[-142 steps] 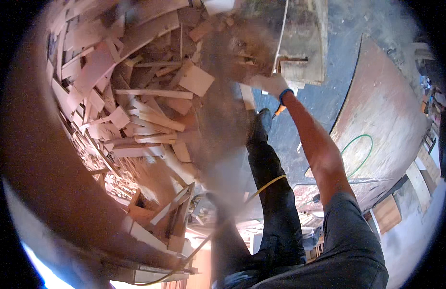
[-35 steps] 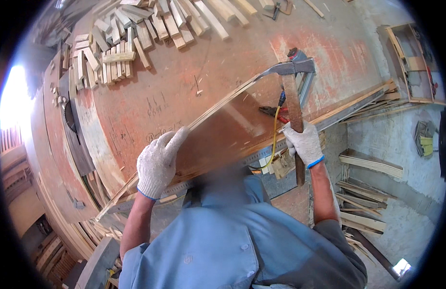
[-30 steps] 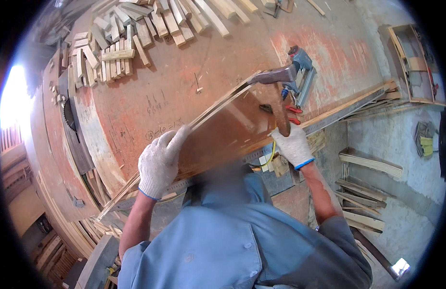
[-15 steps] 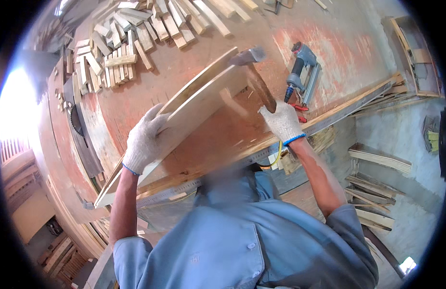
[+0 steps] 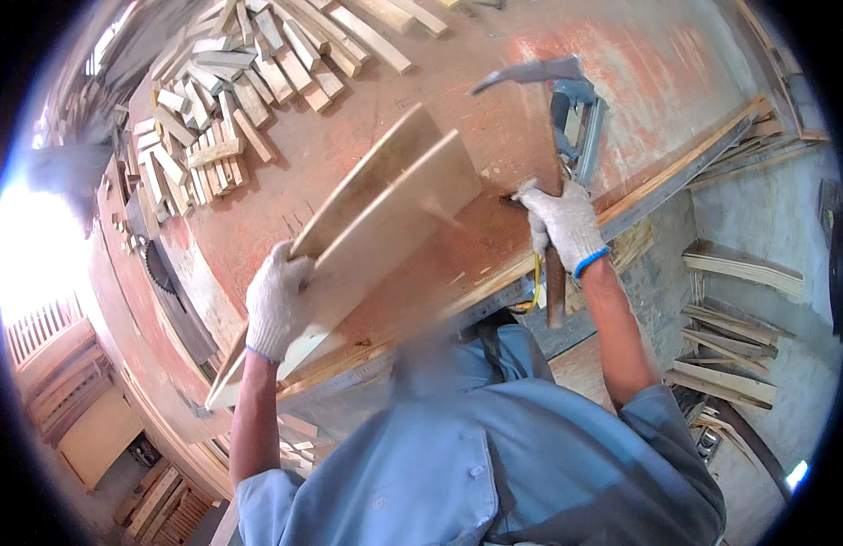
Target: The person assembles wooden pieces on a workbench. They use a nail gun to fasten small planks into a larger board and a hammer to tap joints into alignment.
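My left hand (image 5: 280, 300), in a white knit glove, is closed around the edge of a wooden assembly. It consists of two long pale boards, the near one (image 5: 394, 205) and the far one (image 5: 371, 177), standing on edge side by side with a narrow gap between. My right hand (image 5: 567, 218), gloved with a blue cuff, grips a hammer (image 5: 555, 287) by its wooden handle. The blurred metal head is up and away from me, apart from the boards. Beyond that hand a grey-blue nail gun (image 5: 591, 136) lies partly hidden behind the hammer. A small dark thing by my right fingertips is unclear.
Many short wood strips (image 5: 217, 153) are heaped at the far left of the reddish worktable (image 5: 494, 136). A circular saw blade (image 5: 156, 268) sits at the left. A metal-faced strip (image 5: 658, 205) runs along the near edge. Wood offcuts (image 5: 744, 268) are stacked at the right.
The hammer has swung away from the boards' far end, to the right, and its handle now extends below my right hand. My left hand keeps its hold. The whole view has shifted slightly.
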Demonstrator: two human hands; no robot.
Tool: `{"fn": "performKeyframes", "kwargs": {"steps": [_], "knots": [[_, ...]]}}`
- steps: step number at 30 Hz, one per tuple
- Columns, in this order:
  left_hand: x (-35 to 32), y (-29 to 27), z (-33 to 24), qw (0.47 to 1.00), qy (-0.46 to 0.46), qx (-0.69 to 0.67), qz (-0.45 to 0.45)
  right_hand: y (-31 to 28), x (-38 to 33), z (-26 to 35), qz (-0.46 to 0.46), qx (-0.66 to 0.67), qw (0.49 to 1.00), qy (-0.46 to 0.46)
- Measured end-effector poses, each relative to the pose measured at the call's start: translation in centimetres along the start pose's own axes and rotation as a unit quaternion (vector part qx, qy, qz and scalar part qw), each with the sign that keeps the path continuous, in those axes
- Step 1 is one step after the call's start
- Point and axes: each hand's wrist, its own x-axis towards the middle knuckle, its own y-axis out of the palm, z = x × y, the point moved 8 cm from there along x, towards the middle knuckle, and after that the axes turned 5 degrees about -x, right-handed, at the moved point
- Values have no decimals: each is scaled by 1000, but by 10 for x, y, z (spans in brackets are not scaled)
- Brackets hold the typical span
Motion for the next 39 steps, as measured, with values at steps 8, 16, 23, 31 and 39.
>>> {"fn": "performKeyframes", "kwargs": {"steps": [8,16,23,31,39], "knots": [[-11,-50,-16,993,-12,-101,-68,-43,-33,-82,-45,24,990,131],[-88,-273,76,824,-148,-291,-462,-31,-38,-107,-1,51,989,138],[-189,-158,143,679,-189,-458,-541,-19,-33,-100,68,-8,991,118],[-295,92,138,464,-382,-621,-503,-24,-46,-104,113,-49,987,107],[-278,61,90,836,-455,-272,-143,6,-65,-89,137,-21,984,115]]}}
